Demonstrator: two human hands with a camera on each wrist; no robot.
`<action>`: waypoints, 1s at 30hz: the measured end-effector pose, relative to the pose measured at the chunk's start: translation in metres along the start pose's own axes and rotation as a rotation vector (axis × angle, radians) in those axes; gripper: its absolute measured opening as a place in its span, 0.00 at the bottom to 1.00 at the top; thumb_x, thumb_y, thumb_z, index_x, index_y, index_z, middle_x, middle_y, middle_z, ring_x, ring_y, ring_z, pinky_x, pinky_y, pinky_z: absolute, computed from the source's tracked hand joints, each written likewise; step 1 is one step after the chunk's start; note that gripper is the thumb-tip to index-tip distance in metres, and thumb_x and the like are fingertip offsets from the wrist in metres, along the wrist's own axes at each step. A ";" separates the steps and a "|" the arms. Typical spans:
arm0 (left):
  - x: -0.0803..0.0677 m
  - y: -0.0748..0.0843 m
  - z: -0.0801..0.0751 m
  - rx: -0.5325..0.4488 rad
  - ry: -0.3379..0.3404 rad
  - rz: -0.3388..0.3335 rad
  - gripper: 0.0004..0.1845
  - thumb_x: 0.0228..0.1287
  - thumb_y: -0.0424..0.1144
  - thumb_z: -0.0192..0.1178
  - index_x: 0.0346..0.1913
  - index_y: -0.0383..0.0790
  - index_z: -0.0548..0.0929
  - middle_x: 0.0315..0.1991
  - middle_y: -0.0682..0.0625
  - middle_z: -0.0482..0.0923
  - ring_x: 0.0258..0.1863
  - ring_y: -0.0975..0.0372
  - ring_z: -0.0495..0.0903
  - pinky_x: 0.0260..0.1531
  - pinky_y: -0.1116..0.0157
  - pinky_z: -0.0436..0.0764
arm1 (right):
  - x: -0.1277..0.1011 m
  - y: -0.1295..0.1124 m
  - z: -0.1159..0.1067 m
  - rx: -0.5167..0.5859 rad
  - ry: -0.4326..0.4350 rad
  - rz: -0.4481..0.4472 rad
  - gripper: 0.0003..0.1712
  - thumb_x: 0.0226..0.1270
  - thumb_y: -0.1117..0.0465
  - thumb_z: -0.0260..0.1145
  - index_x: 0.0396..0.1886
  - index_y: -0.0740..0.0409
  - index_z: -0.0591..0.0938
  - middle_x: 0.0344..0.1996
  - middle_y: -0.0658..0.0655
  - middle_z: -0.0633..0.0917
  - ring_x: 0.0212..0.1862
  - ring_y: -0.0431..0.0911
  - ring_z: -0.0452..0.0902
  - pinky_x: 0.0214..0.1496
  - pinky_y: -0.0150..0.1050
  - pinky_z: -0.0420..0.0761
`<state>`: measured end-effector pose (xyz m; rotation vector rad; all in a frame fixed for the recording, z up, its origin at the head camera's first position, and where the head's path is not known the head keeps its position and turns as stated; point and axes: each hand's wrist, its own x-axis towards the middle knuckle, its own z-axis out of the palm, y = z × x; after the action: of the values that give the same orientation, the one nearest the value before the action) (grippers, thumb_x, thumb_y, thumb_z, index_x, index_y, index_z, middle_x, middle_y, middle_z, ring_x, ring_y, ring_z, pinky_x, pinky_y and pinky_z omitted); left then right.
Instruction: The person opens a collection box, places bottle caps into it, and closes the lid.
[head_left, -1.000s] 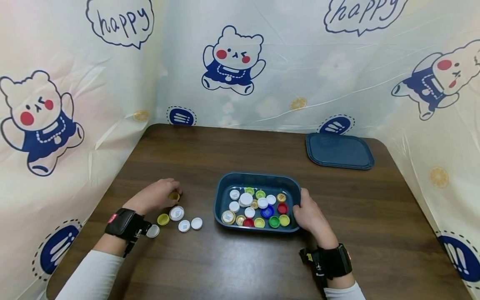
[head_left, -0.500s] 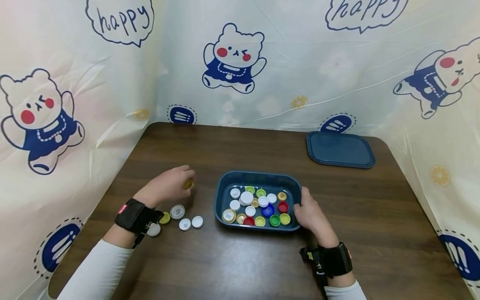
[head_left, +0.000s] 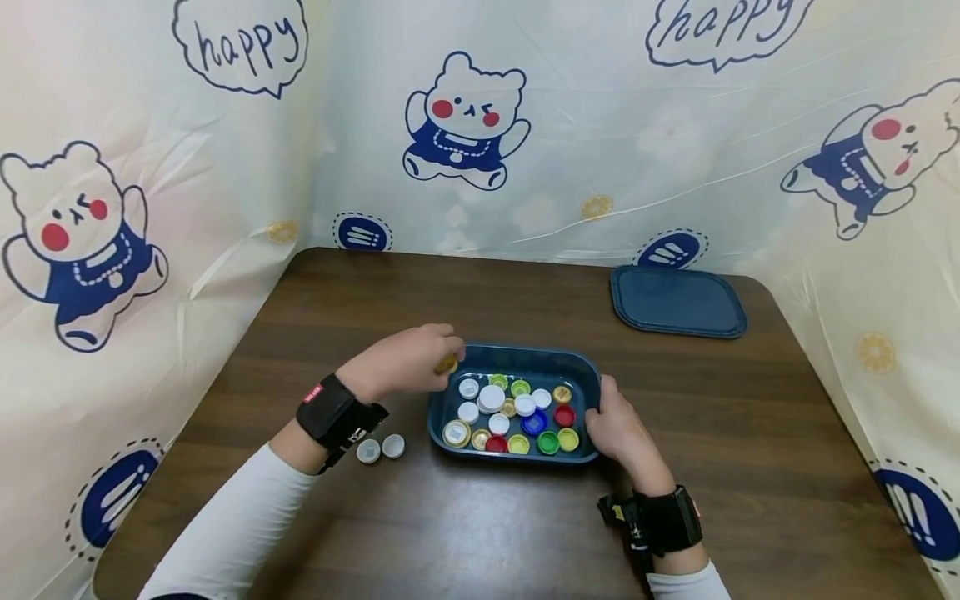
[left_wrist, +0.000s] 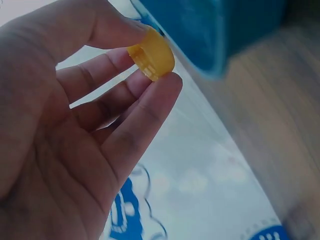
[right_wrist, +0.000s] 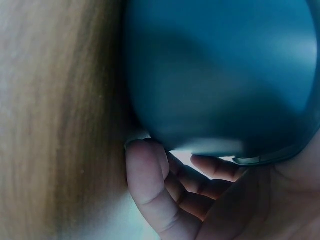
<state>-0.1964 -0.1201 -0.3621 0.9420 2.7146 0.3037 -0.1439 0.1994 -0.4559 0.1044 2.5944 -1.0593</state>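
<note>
A blue tray [head_left: 517, 357] holding several coloured bottle caps sits mid-table. My left hand [head_left: 408, 358] pinches a yellow cap [head_left: 447, 364] between thumb and fingertips, right at the tray's left rim. In the left wrist view the yellow cap [left_wrist: 151, 53] sits between thumb and fingers beside the tray's blue wall [left_wrist: 220, 30]. My right hand [head_left: 618, 429] grips the tray's right end; in the right wrist view its fingers [right_wrist: 165, 192] curl under the tray [right_wrist: 215, 75].
Two white caps [head_left: 380, 448] lie on the wooden table [head_left: 487, 517] left of the tray. A blue lid [head_left: 677, 302] rests at the back right. Printed plastic sheeting [head_left: 465, 125] walls the table on three sides.
My left hand has lifted the yellow cap from the loose caps at the left and carried it right to the tray's rim. The right hand has stayed on the tray.
</note>
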 end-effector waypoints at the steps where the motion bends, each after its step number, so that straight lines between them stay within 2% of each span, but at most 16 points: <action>1: 0.004 0.004 0.000 0.002 -0.012 0.017 0.14 0.63 0.38 0.69 0.51 0.44 0.85 0.46 0.49 0.78 0.42 0.59 0.77 0.46 0.60 0.83 | 0.001 0.000 0.000 0.003 0.002 0.000 0.31 0.77 0.65 0.49 0.75 0.65 0.54 0.67 0.74 0.70 0.62 0.62 0.72 0.61 0.62 0.72; 6: 0.022 0.026 0.005 0.021 -0.056 0.107 0.13 0.64 0.38 0.69 0.51 0.44 0.85 0.45 0.50 0.78 0.41 0.60 0.76 0.45 0.63 0.81 | 0.002 0.003 0.001 0.001 0.004 -0.003 0.32 0.77 0.65 0.48 0.76 0.65 0.53 0.68 0.74 0.70 0.63 0.63 0.71 0.63 0.63 0.71; 15: 0.051 0.057 0.015 0.061 -0.112 0.231 0.14 0.63 0.38 0.70 0.51 0.43 0.86 0.40 0.52 0.76 0.39 0.62 0.74 0.42 0.69 0.78 | 0.001 0.003 0.000 -0.009 0.009 0.012 0.32 0.77 0.65 0.49 0.77 0.63 0.53 0.69 0.74 0.69 0.63 0.63 0.70 0.63 0.64 0.71; 21: 0.064 0.076 0.024 0.119 -0.156 0.314 0.15 0.67 0.39 0.67 0.55 0.42 0.85 0.42 0.52 0.78 0.39 0.63 0.75 0.44 0.70 0.79 | 0.002 0.003 0.000 -0.019 0.012 -0.004 0.32 0.76 0.65 0.49 0.76 0.64 0.53 0.68 0.74 0.70 0.64 0.63 0.71 0.64 0.63 0.70; 26: 0.072 0.088 0.035 0.171 -0.185 0.361 0.18 0.66 0.40 0.68 0.58 0.44 0.85 0.45 0.52 0.80 0.40 0.65 0.76 0.46 0.72 0.79 | 0.003 0.004 0.000 -0.028 0.008 -0.007 0.32 0.76 0.64 0.50 0.76 0.63 0.54 0.66 0.73 0.72 0.58 0.61 0.74 0.58 0.59 0.74; 30: 0.077 0.096 0.041 0.201 -0.204 0.390 0.17 0.66 0.38 0.68 0.57 0.45 0.86 0.44 0.53 0.80 0.39 0.65 0.76 0.44 0.72 0.79 | 0.002 0.004 -0.001 -0.037 0.000 -0.005 0.32 0.77 0.63 0.49 0.76 0.63 0.54 0.66 0.73 0.72 0.56 0.60 0.75 0.54 0.56 0.75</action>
<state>-0.1871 0.0068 -0.3872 1.4742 2.3946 0.0008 -0.1456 0.2034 -0.4587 0.0894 2.6144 -1.0117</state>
